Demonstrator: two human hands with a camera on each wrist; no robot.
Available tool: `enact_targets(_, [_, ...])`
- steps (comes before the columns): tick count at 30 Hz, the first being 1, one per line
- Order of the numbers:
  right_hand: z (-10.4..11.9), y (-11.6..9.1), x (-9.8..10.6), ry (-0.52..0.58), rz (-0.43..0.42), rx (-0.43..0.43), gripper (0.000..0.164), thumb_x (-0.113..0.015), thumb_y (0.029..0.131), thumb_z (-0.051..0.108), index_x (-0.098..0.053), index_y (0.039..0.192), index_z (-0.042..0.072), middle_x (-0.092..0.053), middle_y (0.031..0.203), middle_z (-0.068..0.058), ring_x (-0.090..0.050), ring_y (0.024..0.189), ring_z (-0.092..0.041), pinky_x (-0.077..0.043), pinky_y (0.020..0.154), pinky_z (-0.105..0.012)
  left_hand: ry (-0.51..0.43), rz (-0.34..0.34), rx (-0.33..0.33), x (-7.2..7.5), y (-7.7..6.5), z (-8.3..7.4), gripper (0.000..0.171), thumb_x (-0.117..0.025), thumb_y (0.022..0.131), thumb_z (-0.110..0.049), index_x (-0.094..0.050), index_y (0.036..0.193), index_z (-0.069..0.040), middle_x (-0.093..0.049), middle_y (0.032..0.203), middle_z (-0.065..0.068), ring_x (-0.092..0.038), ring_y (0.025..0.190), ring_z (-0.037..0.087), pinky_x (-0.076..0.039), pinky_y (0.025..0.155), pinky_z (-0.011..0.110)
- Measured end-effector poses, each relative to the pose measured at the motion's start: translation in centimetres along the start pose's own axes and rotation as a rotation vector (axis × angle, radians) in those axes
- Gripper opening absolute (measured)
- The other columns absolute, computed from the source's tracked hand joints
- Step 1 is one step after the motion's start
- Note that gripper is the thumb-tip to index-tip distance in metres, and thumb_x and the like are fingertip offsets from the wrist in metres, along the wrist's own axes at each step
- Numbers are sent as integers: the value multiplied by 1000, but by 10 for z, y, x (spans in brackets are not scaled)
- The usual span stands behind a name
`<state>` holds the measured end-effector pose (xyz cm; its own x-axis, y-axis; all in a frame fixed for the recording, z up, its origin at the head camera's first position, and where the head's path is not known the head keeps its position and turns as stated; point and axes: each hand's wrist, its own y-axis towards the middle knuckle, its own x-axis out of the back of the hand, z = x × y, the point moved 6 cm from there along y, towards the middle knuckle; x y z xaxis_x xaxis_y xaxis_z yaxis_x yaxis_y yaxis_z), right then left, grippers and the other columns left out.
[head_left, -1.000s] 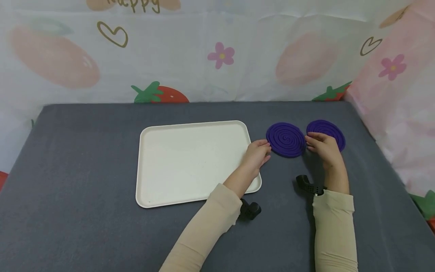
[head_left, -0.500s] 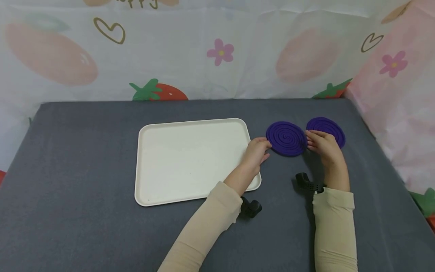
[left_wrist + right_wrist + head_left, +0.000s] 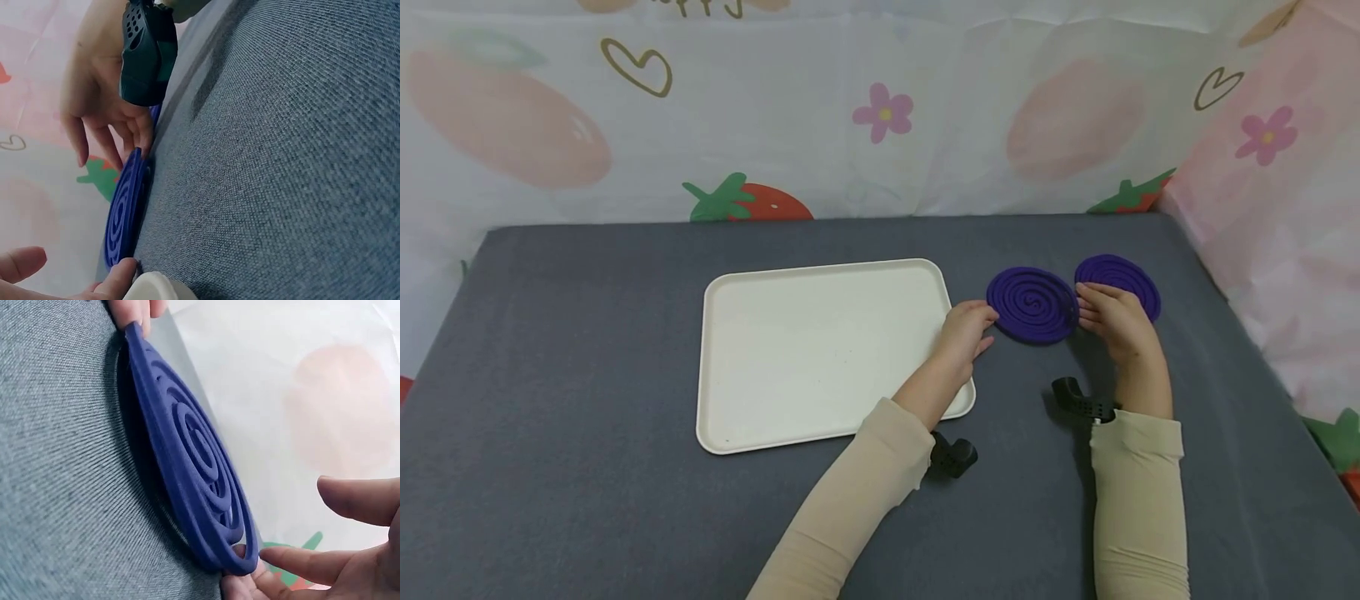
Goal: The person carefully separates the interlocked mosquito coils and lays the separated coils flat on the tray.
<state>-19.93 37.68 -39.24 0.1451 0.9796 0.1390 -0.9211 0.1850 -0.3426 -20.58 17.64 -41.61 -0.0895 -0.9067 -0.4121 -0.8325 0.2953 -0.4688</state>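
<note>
Two purple coasters coiled in a spiral are at the right of the table. My left hand (image 3: 962,333) holds the left rim of the nearer coaster (image 3: 1032,305); its wrist passes over the white tray (image 3: 775,361). At the opposite rim, the fingertips of my right hand (image 3: 1118,327) grip the edge. In the right wrist view, the coaster (image 3: 187,450) slants above the cloth with a dark shadow under it, and fingertips show over and under its rim. Behind my right hand lies the other coaster (image 3: 1123,275), partly hidden.
A grey cloth (image 3: 565,358) covers the table, and its far edge meets a white hanging (image 3: 955,100) printed with fruit and flowers. Each wrist carries a black camera mount; the left mount (image 3: 953,456) and the right mount (image 3: 1078,398) stick out low over the cloth.
The head view has shifted slightly. The nearer coaster's right rim has come marginally closer to my right fingers. Both hands keep nearly the same place, and the tray has not moved.
</note>
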Motion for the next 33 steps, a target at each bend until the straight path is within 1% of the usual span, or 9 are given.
enact_targets(6, [1,0,1,95,-13,12,63,-50,97,13,-15,143,-14,-56,78,8,-54,68,-1,-48,60,-13,-5,-1,1,-1,0,-1,43,-49,90,-2,-45,132,8,-49,135,18,-44,127,27,-41,102,37])
enact_targets(8, [1,-1,3,152,-43,21,49,-50,97,8,-31,137,-12,-57,74,7,-52,63,-2,-47,55,-14,-7,-5,-1,-1,-1,-2,43,-49,90,-2,-45,131,9,-49,135,18,-45,126,27,-42,101,37])
enact_targets(11, [-1,-2,6,228,-97,24,17,-52,95,2,-62,107,-1,-57,70,6,-50,57,-2,-44,50,-14,2,-6,-5,-1,-1,-1,44,-49,90,-2,-44,132,9,-49,134,20,-45,125,29,-43,100,36])
enact_targets(15, [-4,-3,8,358,-111,4,28,-56,92,-1,-72,74,14,-62,71,4,-56,58,-3,-49,51,-15,14,5,-6,-2,-2,0,46,-50,90,-3,-42,133,10,-48,134,21,-46,125,30,-43,100,35])
enact_targets(20, [-2,-6,10,489,-79,61,23,-59,88,-7,-73,76,6,-66,76,-1,-62,64,-8,-53,55,-20,32,27,-9,-1,-1,2,43,-50,91,-2,-44,132,10,-53,129,19,-51,120,27,-44,99,32])
enact_targets(22, [0,-7,10,507,-60,96,21,-59,88,-8,-73,78,4,-67,77,-2,-63,66,-9,-53,56,-21,40,50,-51,1,10,10,40,-55,90,-4,-50,127,7,-59,121,14,-56,112,21,-47,93,27])
enact_targets(27, [1,-6,12,520,-25,130,18,-60,87,-8,-73,80,3,-66,78,-3,-63,67,-10,-53,58,-21,80,58,-94,1,8,9,40,-56,89,-2,-51,128,7,-58,125,16,-56,114,21,-47,94,27])
enact_targets(28, [1,-6,12,530,-22,137,18,-60,87,-9,-73,80,2,-66,78,-3,-62,67,-11,-53,58,-21,100,46,-68,0,-2,2,43,-53,89,2,-47,131,9,-53,131,19,-53,119,24,-45,98,29])
enact_targets(33, [3,-7,12,600,14,173,18,-59,87,-11,-73,81,0,-67,76,-5,-62,66,-12,-53,57,-22,137,93,-88,1,-3,1,45,-53,90,3,-44,134,9,-50,135,19,-49,123,24,-43,100,30])
